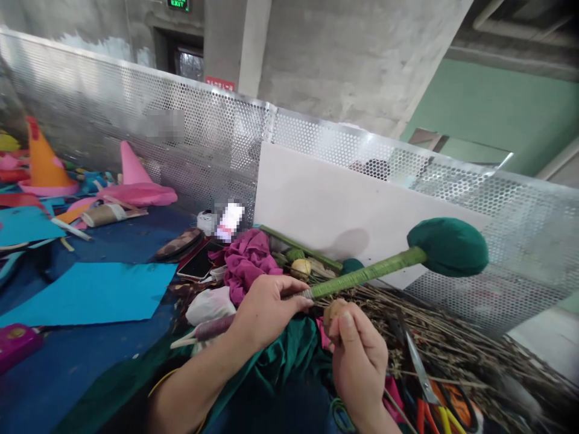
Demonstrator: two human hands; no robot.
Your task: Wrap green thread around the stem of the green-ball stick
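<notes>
My left hand (266, 308) pinches the near end of a green-wrapped stick (368, 272), where a short greyish stretch shows by the fingertips. The stick slants up to the right and ends in a rounded head covered in dark green cloth (455, 248). Just below the stick, my right hand (362, 355) is closed on a small tan, roundish piece (333, 313), whose kind I cannot make out. Dark green fabric (289, 352) lies bunched under both hands. A purple-wound spool (215, 327) sits beside my left wrist.
Dry stalks (434, 325) spread on the right, with scissors (420, 367) and colourful handles near them. Magenta cloth (251, 259), a phone (199, 260) and a blue sheet (94, 292) lie left. A perforated metal screen (208, 132) and white board (312, 187) stand behind.
</notes>
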